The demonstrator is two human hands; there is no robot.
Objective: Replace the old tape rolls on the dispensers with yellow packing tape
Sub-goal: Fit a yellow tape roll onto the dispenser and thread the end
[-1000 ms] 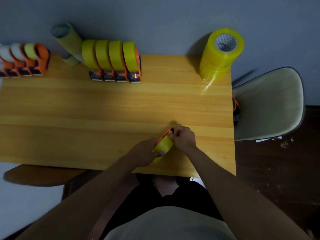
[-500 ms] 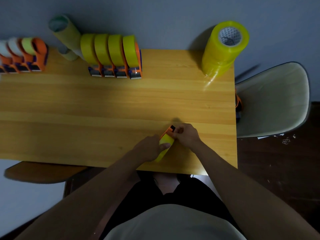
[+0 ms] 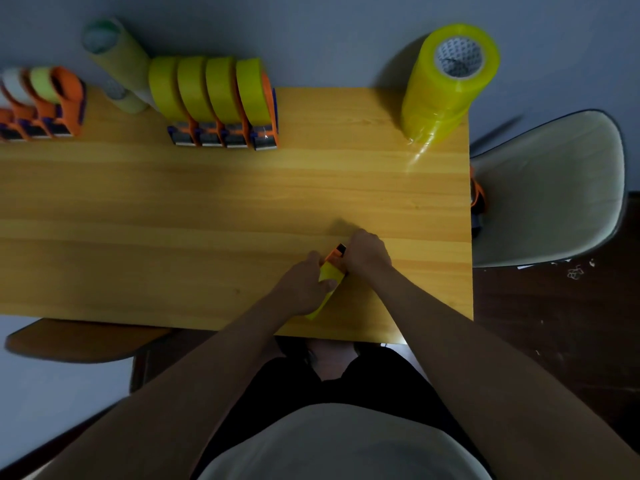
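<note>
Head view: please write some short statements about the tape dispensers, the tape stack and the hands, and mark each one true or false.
1. Both hands hold one orange dispenser with yellow tape near the front edge of the table. True: the left hand and the right hand grip it.
2. The stack of yellow tape rolls stands at the far left corner. False: it stands at the far right corner.
3. Four dispensers loaded with yellow tape stand in a row at the far edge. True.
4. The grey chair is left of the table. False: it is on the right.
</note>
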